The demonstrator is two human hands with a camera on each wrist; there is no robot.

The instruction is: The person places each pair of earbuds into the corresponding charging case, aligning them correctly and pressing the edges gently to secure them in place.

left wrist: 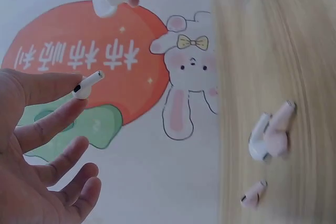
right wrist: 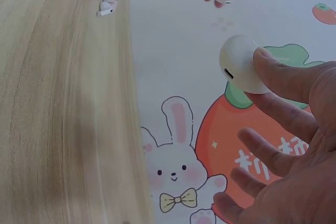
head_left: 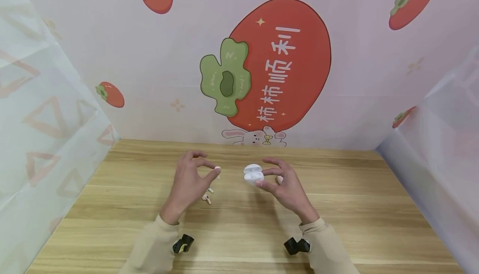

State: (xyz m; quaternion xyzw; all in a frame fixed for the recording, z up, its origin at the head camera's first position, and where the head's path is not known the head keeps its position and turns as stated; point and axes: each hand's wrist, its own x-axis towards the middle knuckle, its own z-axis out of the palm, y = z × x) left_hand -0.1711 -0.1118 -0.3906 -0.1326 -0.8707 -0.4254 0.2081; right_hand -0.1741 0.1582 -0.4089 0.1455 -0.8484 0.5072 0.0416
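Note:
Between thumb and index finger, my left hand [head_left: 189, 179] pinches a white wireless earbud [left wrist: 90, 84] by its stem end, raised over the table. My right hand [head_left: 289, 187] grips a white earbud charging case [head_left: 254, 175] between thumb and fingers, its lid flipped up and the inside facing me. In the right wrist view the rounded back of the charging case [right wrist: 239, 62] shows a dark port slot. Below my left hand, a second white earbud [left wrist: 258, 141] lies against a pink earbud [left wrist: 278, 132]. Another pink earbud [left wrist: 254, 194] lies a little apart from them.
A pale pink rounded object [head_left: 279, 179] sits on the wooden table [head_left: 239, 228], mostly hidden behind my right hand. A printed backdrop [head_left: 359, 78] rises at the table's far edge, with white sheets [head_left: 41, 112] along both sides.

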